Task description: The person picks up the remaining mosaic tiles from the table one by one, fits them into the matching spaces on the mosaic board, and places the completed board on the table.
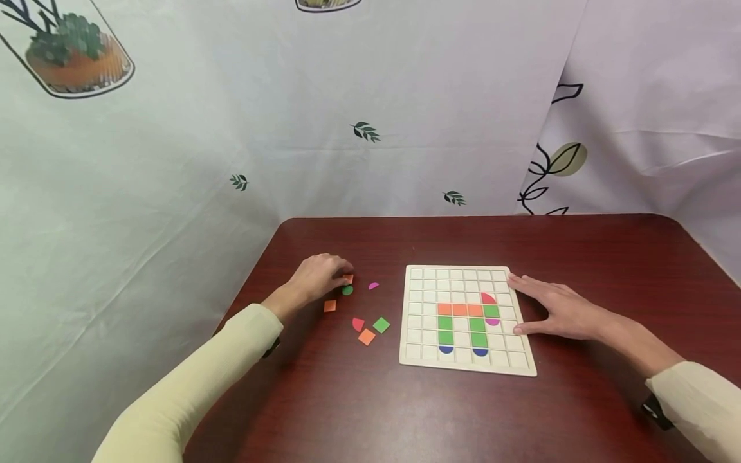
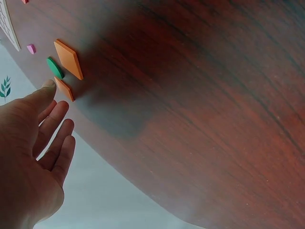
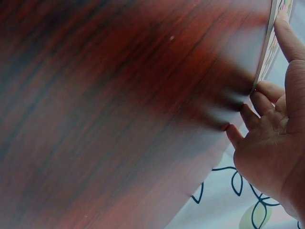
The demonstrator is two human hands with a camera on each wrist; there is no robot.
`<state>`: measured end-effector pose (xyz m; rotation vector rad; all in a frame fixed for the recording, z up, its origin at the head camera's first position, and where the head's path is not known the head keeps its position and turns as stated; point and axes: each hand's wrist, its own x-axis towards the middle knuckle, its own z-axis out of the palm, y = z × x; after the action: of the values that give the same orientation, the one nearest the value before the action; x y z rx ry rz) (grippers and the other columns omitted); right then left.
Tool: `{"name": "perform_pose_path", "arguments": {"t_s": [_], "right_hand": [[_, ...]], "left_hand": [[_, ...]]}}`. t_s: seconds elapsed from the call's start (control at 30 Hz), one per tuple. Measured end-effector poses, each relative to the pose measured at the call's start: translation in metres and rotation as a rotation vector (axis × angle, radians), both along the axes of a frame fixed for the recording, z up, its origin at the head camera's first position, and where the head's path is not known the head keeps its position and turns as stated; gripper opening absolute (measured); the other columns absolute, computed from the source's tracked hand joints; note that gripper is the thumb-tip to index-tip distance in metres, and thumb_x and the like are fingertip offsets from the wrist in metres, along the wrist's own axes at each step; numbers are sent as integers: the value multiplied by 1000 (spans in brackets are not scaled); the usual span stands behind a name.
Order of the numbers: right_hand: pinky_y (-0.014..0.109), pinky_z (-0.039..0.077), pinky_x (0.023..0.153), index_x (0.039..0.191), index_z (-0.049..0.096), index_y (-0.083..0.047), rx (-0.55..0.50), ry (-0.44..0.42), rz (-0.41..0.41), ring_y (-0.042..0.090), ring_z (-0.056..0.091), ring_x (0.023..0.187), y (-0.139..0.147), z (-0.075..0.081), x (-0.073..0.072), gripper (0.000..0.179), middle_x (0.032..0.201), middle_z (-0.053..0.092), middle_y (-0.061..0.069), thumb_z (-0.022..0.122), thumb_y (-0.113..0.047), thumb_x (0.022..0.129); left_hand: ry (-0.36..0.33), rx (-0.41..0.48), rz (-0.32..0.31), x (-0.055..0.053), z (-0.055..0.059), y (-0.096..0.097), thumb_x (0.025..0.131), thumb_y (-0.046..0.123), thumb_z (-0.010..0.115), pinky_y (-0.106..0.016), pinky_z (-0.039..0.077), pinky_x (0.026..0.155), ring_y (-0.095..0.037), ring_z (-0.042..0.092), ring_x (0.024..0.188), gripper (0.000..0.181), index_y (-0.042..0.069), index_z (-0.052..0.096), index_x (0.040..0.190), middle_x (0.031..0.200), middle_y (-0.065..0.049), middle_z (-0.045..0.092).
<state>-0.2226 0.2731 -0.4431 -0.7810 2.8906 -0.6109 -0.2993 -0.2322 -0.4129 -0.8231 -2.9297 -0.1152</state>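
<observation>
My left hand (image 1: 317, 275) reaches over the table's left side, thumb and fingers loosely bent about an orange square tile (image 1: 348, 278). In the left wrist view the thumb tip is at the edge of that orange tile (image 2: 65, 89), which appears to lie on the table; contact is hard to tell. A green round tile (image 1: 347, 290) sits just beside it. My right hand (image 1: 558, 310) rests with spread fingers at the right edge of a pale gridded board (image 1: 417, 353). On the board, orange, green, red, magenta and blue pieces form a figure with two legs.
Loose on the table (image 1: 347, 399) left of the board lie a magenta half-round (image 1: 373, 285), an orange square (image 1: 330, 306), a red quarter-round (image 1: 358, 324), a green square (image 1: 381, 325) and another orange square (image 1: 367, 337). A patterned cloth (image 1: 405, 161) hangs behind the table.
</observation>
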Motion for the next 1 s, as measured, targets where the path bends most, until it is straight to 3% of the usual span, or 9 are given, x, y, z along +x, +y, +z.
{"name": "perform_pose_path", "arguments": {"t_s": [0.8, 1.0], "right_hand": [[72, 33, 109, 161, 42, -3, 2, 12, 0, 50, 34, 151, 0, 0, 0, 111, 166, 38, 23, 82, -69, 82], [72, 35, 108, 161, 43, -2, 2, 22, 11, 49, 36, 150, 0, 0, 0, 109, 166, 39, 23, 82, -67, 82]], "left_hand": [[65, 61, -36, -1, -13, -7, 92, 18, 86, -45, 60, 88, -24, 73, 100, 27, 9, 80, 117, 109, -4, 78], [49, 96, -28, -2, -15, -8, 91, 17, 87, -43, 60, 88, -22, 73, 97, 26, 8, 79, 115, 106, -4, 78]]}}
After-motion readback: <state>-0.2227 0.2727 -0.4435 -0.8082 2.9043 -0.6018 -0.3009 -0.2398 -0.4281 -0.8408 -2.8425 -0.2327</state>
